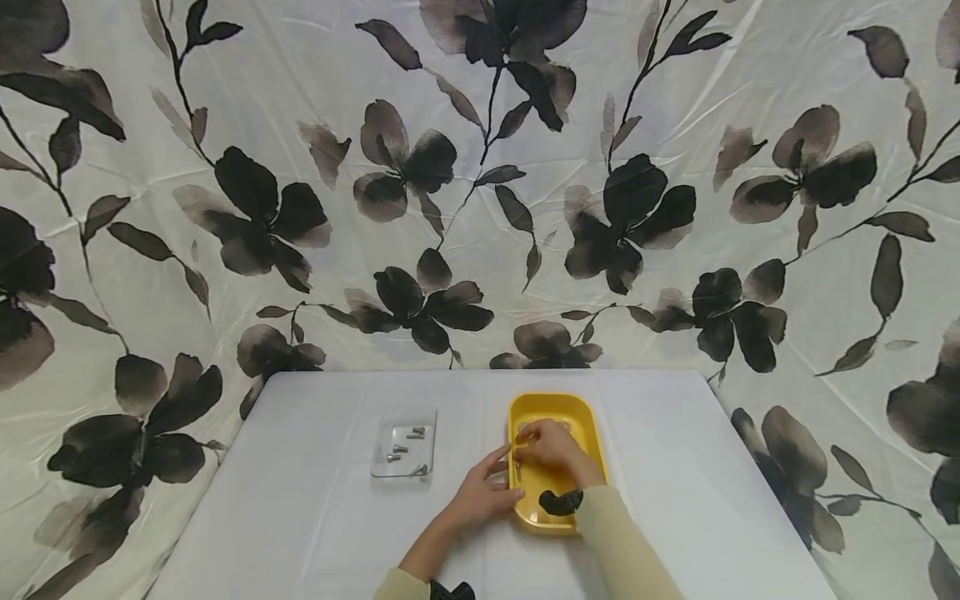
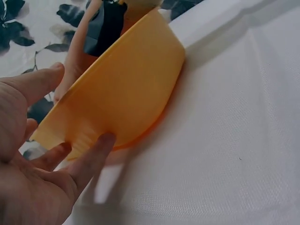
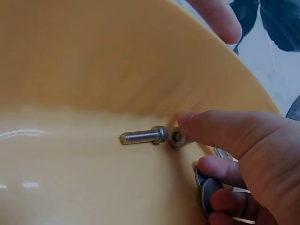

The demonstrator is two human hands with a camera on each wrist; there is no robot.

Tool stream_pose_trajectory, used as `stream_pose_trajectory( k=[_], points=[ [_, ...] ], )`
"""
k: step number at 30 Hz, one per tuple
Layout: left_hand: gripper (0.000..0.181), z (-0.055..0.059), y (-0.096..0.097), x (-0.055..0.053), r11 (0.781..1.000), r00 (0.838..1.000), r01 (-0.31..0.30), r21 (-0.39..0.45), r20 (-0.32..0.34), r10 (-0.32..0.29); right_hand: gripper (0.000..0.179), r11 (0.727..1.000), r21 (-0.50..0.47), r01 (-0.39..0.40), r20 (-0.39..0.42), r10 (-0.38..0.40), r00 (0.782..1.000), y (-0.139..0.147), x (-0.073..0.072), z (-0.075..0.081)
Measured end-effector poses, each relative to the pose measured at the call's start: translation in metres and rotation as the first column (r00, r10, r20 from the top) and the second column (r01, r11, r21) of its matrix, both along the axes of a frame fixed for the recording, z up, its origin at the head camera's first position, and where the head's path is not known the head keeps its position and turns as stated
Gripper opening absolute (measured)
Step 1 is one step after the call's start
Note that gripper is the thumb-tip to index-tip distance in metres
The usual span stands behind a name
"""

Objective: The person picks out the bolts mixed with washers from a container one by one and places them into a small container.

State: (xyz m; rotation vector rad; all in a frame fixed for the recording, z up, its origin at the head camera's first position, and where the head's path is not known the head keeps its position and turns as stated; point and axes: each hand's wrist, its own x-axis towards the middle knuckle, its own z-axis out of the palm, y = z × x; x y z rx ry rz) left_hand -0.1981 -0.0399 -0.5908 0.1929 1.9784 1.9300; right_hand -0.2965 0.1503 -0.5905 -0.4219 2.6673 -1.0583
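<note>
My right hand (image 1: 553,450) reaches down into a yellow tray (image 1: 551,525). In the right wrist view, its thumb lies against a socket-head screw (image 3: 177,137), whose head faces the camera; I cannot tell whether the fingers pinch it. Beside it a second screw (image 3: 140,136) lies on the tray floor. Flat grey discs (image 3: 212,194) sit by the curled fingers of that hand, partly hidden. At the tray's left side, my left hand (image 1: 483,492) has its fingers extended, fingertips (image 2: 107,139) at the outer wall and thumb near the rim.
Left of the tray, a clear shallow box (image 1: 384,467) holds several screws (image 1: 401,449). Both stand on a table with a white cover (image 1: 300,500). A floral cloth (image 1: 480,208) hangs behind the table's far edge.
</note>
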Motion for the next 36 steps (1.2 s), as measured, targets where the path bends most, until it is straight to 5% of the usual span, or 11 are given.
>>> stream_pose_trajectory(
  k=[14,22,30,36],
  points=[
    [0.083,-0.010,-0.001,0.002,0.994,1.000,-0.011,0.106,0.029,0.008,0.024,0.991,-0.123,0.054,-0.003,-0.055,0.998,0.006,-0.002,-0.007],
    [0.082,-0.015,-0.001,0.001,0.992,0.999,-0.003,0.128,0.041,-0.002,0.023,0.998,-0.057,0.038,0.009,-0.038,0.999,0.008,-0.004,-0.009],
    [0.081,-0.019,0.001,0.002,0.994,0.998,-0.020,0.106,0.064,0.013,0.025,0.997,0.054,-0.057,-0.041,0.059,0.997,0.006,-0.003,-0.010],
    [0.081,-0.018,0.001,0.000,0.993,0.998,0.000,0.115,0.057,-0.007,0.016,1.000,0.008,-0.022,-0.063,0.022,0.998,0.007,-0.005,-0.010]
  ],
)
